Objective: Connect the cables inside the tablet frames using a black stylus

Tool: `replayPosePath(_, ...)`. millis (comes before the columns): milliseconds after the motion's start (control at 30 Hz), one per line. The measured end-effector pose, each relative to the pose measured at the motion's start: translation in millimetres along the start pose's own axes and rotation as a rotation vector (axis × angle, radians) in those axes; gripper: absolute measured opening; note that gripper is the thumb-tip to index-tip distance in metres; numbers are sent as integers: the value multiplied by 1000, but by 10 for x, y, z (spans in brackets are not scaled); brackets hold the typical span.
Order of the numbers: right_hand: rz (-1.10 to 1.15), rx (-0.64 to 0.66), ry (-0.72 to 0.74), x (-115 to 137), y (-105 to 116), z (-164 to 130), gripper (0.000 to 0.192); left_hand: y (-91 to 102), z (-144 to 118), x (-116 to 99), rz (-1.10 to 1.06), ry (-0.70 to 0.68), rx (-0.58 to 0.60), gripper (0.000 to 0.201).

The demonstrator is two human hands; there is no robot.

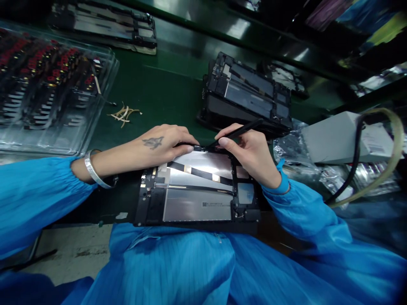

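Tablet frame | judged thin, stiff, fragile; best gripped by edges | pinned at 12 o'clock edge by left hand fingertips | black stylus pinched in right hand

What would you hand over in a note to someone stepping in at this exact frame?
Left hand: fingertips press a small black part at the top edge of the open tablet frame; whether it pinches the part cannot be told.
Right hand: holds a thin black tool, tip at that same part.
The frame lies at the bench's near edge. A stack of similar frames sits behind, a clear tray of parts on the left.
Done: black strips lie across the frame's metal plate. Left: the part at the top edge is under work.
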State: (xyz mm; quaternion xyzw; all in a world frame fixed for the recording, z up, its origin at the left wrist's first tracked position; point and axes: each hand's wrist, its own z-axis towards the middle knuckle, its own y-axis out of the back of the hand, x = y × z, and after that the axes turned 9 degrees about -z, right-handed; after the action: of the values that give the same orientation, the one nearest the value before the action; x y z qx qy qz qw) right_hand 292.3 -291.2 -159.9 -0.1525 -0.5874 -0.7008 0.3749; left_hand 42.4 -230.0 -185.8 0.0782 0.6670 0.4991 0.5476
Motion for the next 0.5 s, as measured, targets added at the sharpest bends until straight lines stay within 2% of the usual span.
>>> replayPosePath(267, 179, -6, -89, -5, -29, 15, 28, 12, 3, -6, 14, -33, -5, 35)
replayPosePath(400, 268, -93, -178, -15, -49, -32, 23, 48, -59, -163, 75, 3, 21, 37)
replayPosePath(500, 204, -183, -224, -68, -56, -70, 18, 212, -174, -132, 199, -16, 34, 39)
